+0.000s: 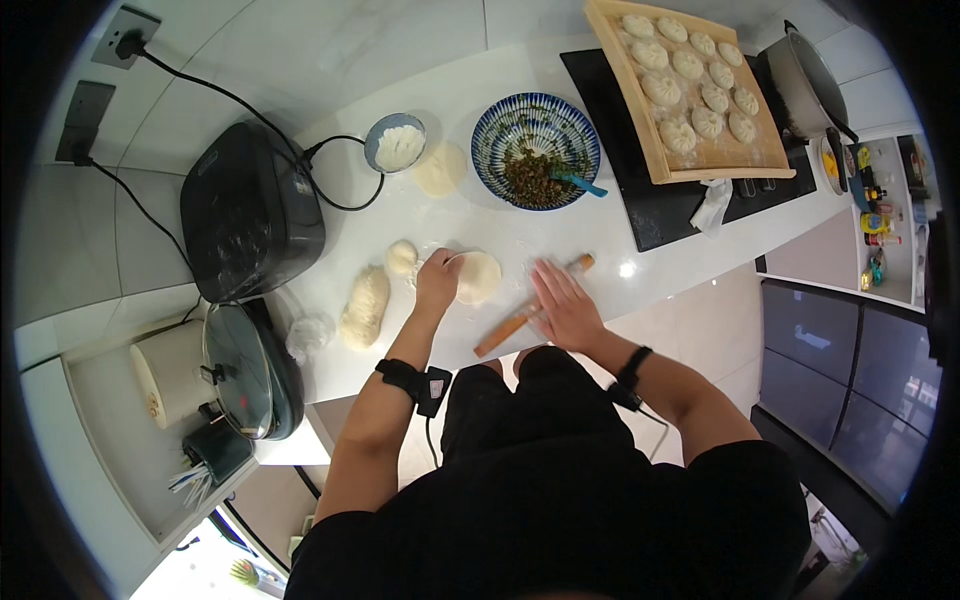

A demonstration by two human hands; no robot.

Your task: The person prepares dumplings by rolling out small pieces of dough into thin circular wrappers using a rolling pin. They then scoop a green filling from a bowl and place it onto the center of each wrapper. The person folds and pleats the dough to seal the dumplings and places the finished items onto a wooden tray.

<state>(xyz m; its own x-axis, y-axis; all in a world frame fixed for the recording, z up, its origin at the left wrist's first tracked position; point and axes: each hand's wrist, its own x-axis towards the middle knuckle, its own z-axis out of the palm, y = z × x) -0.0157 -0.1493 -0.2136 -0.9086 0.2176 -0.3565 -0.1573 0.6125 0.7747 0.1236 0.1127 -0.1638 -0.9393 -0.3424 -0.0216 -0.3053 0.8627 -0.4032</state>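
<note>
My left hand (437, 280) pinches the left edge of a round, flattened dough wrapper (479, 278) on the white counter. Across the middle of a wooden rolling pin (501, 335) lies my right hand (561, 304), its fingers stretched out and its palm covering part of the pin. The pin sits to the right of the wrapper, slanting towards the counter's front edge. Just left of my left hand are a small dough ball (401, 256) and a thick log of dough (365, 308). Another flat dough round (440, 169) lies farther back.
A patterned bowl (535, 112) holds chopped filling and a blue spoon (581, 184). Beside it is a small bowl of flour (399, 147). Pleated buns fill a wooden tray (645, 142) over the black cooktop (637, 214). A pot (806, 82) and a black appliance (251, 217) flank the counter.
</note>
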